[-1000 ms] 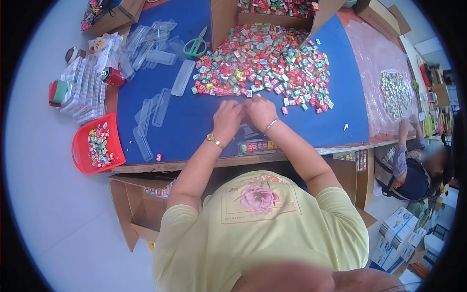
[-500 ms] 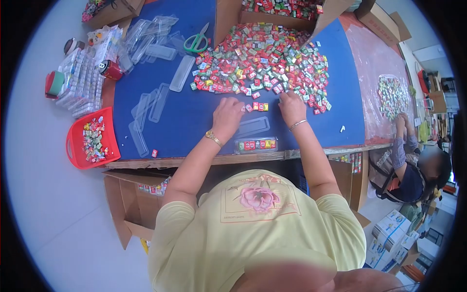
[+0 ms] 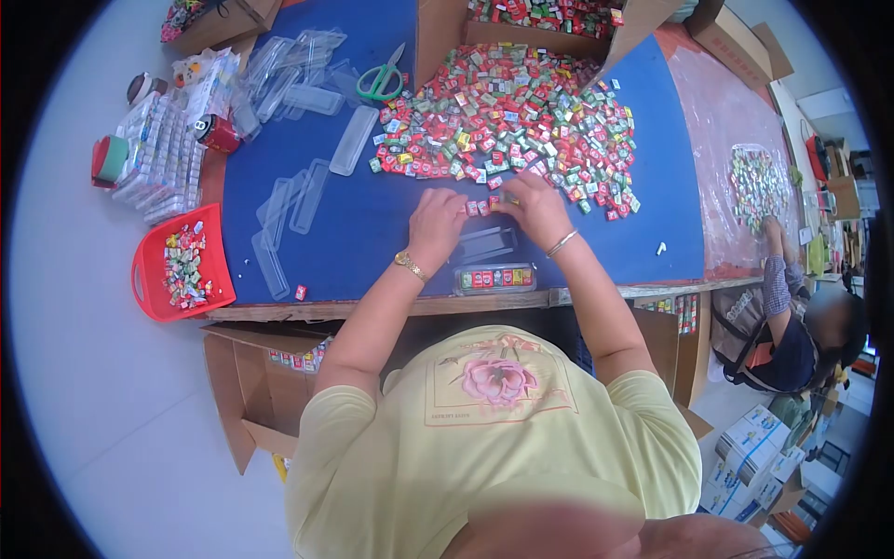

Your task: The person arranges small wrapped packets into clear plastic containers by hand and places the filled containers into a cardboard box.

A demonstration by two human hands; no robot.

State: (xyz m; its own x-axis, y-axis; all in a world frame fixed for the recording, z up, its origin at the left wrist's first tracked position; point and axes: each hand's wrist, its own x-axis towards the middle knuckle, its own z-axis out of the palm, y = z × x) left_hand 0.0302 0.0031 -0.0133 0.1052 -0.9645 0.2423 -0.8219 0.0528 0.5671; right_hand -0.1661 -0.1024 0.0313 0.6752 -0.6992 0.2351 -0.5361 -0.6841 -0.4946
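Observation:
A short row of small wrapped pieces [image 3: 479, 208] lies on the blue mat between my hands. My left hand [image 3: 436, 224], fingers bent together, touches the row's left end. At the right end my right hand [image 3: 538, 211] has its fingers pinched on a small piece. Just below the row lies a clear plastic tray [image 3: 486, 244]. Nearer the table edge sits a clear pack [image 3: 494, 279] filled with a row of pieces. Beyond my hands spreads a large pile of red, green and white pieces [image 3: 503, 112].
Green-handled scissors [image 3: 380, 82] and clear trays [image 3: 307, 196] lie to the left. A red bin [image 3: 183, 265] with pieces stands by the left edge. A cardboard box [image 3: 540, 35] is behind the pile. At the right a co-worker [image 3: 792, 326] reaches toward another pile [image 3: 759, 186].
My hands were together, then moved apart, revealing the row. Over the last half second my right hand has moved left to the row's right end.

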